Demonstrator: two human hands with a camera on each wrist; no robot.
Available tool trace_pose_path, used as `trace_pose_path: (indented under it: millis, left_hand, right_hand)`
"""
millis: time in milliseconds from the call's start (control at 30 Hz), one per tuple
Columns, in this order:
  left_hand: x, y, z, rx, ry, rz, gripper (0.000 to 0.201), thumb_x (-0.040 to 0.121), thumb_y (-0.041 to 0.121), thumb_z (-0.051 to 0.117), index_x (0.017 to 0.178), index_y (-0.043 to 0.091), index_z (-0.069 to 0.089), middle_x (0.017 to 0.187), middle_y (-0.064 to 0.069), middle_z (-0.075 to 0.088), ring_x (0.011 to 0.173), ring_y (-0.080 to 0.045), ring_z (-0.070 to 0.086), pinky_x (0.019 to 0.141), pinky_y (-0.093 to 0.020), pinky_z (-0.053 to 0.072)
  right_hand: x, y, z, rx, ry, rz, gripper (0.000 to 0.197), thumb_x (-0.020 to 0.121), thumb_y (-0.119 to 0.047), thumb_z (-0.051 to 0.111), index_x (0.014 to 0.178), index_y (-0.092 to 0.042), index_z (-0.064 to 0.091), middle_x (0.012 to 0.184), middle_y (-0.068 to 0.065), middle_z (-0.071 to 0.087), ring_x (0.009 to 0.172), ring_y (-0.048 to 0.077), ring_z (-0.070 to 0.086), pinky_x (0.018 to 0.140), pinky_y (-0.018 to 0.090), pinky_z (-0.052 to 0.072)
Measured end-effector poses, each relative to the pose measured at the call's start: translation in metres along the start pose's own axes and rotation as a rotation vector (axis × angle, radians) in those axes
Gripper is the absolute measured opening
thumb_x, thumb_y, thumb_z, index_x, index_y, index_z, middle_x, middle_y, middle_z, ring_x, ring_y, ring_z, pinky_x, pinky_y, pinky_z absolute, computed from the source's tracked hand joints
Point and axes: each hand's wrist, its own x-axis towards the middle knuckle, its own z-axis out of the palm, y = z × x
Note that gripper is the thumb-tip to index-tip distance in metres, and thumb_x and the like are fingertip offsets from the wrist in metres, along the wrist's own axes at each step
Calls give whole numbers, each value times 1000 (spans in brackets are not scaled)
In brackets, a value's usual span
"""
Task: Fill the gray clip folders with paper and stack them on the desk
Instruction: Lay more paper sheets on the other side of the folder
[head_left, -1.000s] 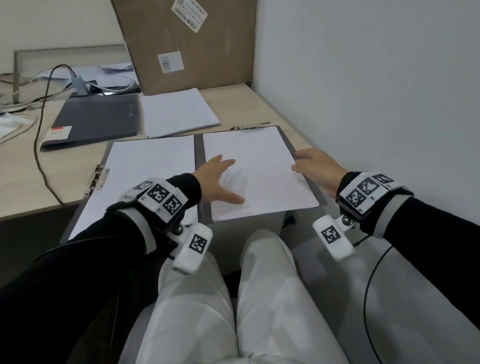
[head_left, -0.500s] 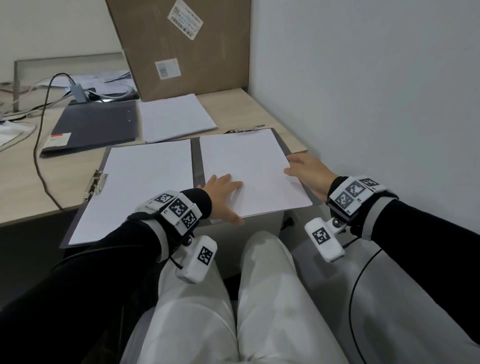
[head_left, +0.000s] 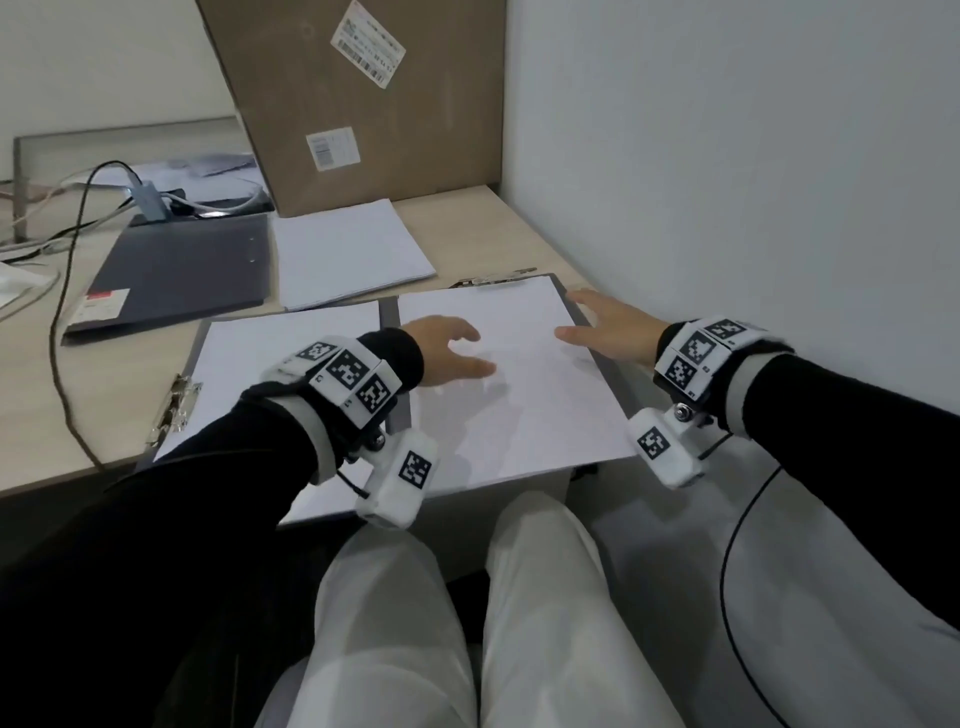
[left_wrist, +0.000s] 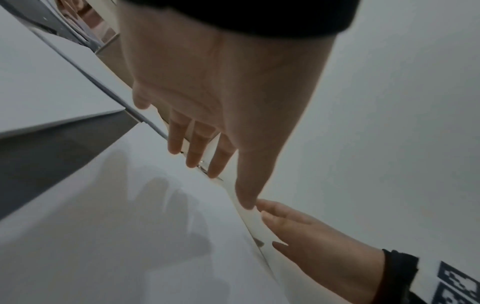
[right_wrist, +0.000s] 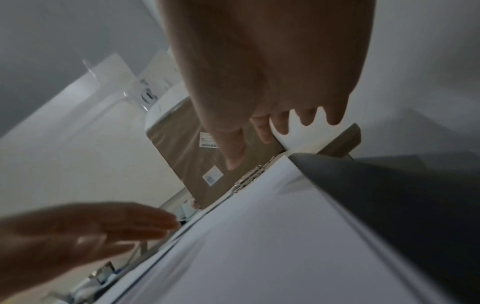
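Observation:
An open gray clip folder (head_left: 388, 318) lies at the desk's front edge with a white sheet on each half. My left hand (head_left: 470, 352) hovers flat over the right sheet (head_left: 524, 410), fingers straight, casting a shadow on it. My right hand (head_left: 582, 318) lies open at that sheet's far right edge, fingers along the folder's rim. In the left wrist view the left hand (left_wrist: 207, 127) stretches out above the paper, with the right hand (left_wrist: 306, 236) below it. The right wrist view shows the right hand (right_wrist: 272, 98) over the folder's corner. Neither hand holds anything.
A closed dark gray folder (head_left: 182, 275) lies at the back left, with a loose paper stack (head_left: 353, 254) beside it. A cardboard box (head_left: 353, 104) leans against the wall behind. Cables (head_left: 62, 322) run over the desk's left side. The white wall stands close on the right.
Both hands have slid away from the sheet's near edge toward its far end. The left hand has lifted off the paper; the right hand has moved up along the right edge.

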Motion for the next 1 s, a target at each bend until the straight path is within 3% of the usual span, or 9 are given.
trace_pose_path:
  millis: [67, 133, 233, 400, 567, 767, 900, 1000]
  left_hand:
    - [19, 1, -11, -65, 57, -3, 53, 88, 43, 56, 136, 21, 48, 144, 1, 46, 134, -18, 42, 109, -29, 31]
    - [38, 4, -21, -122, 92, 3, 48, 89, 37, 57, 134, 19, 51, 141, 0, 50, 131, -17, 46, 106, -27, 33]
    - [66, 9, -32, -186, 134, 7, 43, 91, 27, 55, 132, 14, 53, 139, -3, 53, 129, -18, 48, 104, -25, 35]
    - [108, 20, -36, -185, 132, 24, 43, 93, 21, 51, 135, 13, 50, 142, -3, 49, 133, -19, 44, 107, -25, 32]
    - [146, 30, -31, -151, 108, 40, 47, 94, 17, 47, 141, 15, 42, 149, -2, 41, 137, -19, 39, 108, -24, 30]
    - [181, 40, -21, -120, 30, 17, 52, 95, 7, 38, 146, 14, 32, 153, -4, 34, 140, -21, 34, 112, -27, 28]
    - [193, 43, -16, -120, 23, 31, 50, 95, 10, 43, 144, 12, 36, 147, -6, 44, 135, -22, 42, 109, -28, 32]
    - [195, 39, -21, -190, 159, 52, 46, 92, 18, 51, 137, 16, 46, 135, -5, 57, 123, -21, 54, 103, -26, 38]
  right_hand:
    - [20, -3, 0, -116, -72, -19, 80, 88, -52, 54, 152, -23, 14, 162, -4, 5, 150, 23, -1, 121, 42, 7]
    - [39, -6, 1, -197, -83, -15, 92, 83, -62, 53, 153, -22, 9, 161, -3, -1, 149, 25, -12, 121, 43, 1]
    - [62, -11, 1, -227, -80, 4, 95, 83, -62, 52, 153, -20, 6, 162, 4, -2, 148, 27, -12, 119, 45, 1]
    - [79, -9, 9, -308, -158, 61, 98, 88, -63, 42, 152, -10, -9, 161, 1, -15, 149, 23, -13, 119, 46, 1]
    - [90, 0, 15, -394, -199, 99, 99, 84, -74, 27, 151, -13, -12, 161, 1, -16, 149, 17, -12, 117, 53, -1]
    - [97, 5, 27, -465, -172, 96, 108, 77, -81, 31, 151, -16, -13, 160, -2, -20, 149, 15, -12, 116, 55, 1]
    - [96, 5, 26, -465, -147, 104, 108, 77, -79, 33, 151, -17, -13, 160, -3, -19, 149, 15, -12, 117, 55, 0]
    - [95, 3, 26, -462, -149, 114, 107, 78, -78, 34, 151, -17, -13, 160, -3, -19, 149, 14, -12, 117, 54, 0]
